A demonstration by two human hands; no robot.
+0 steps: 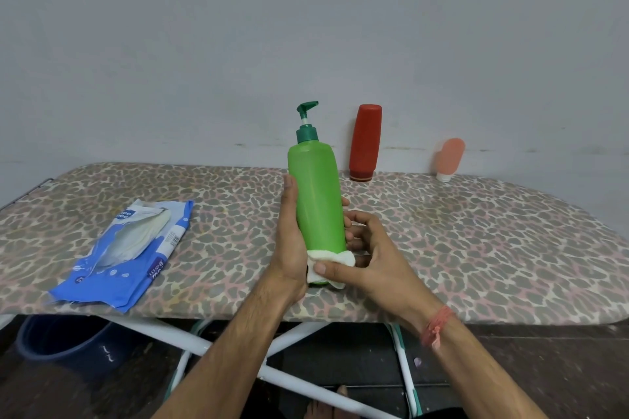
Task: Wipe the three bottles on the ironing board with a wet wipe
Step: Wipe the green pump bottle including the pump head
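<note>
While our left hand point(289, 241) grips the green pump bottle point(318, 201) by its side, thumb up along the plastic and fingers curled round behind, we hold it upright and slightly tilted above the ironing board point(476, 241), near its front edge. Our right hand point(367, 255) pinches the white wet wipe point(330, 264) against the bottle's base, thumb pressing the bunched cloth in front and fingers curled behind it. A reddish thread band point(437, 328) sits on our right wrist.

At the far edge of the board, against the grey wall point(306, 27), the red bottle point(366, 143) stands on its cap, and well to its right the small peach tube point(450, 158) also stands cap-down, leaning a little. On the left of the board lies the blue wipes pack point(126, 255), its flap open with white wipes showing. Below the board we see its white crossed legs point(190, 343) and a dark blue bucket point(68, 343) on the floor at the left.
</note>
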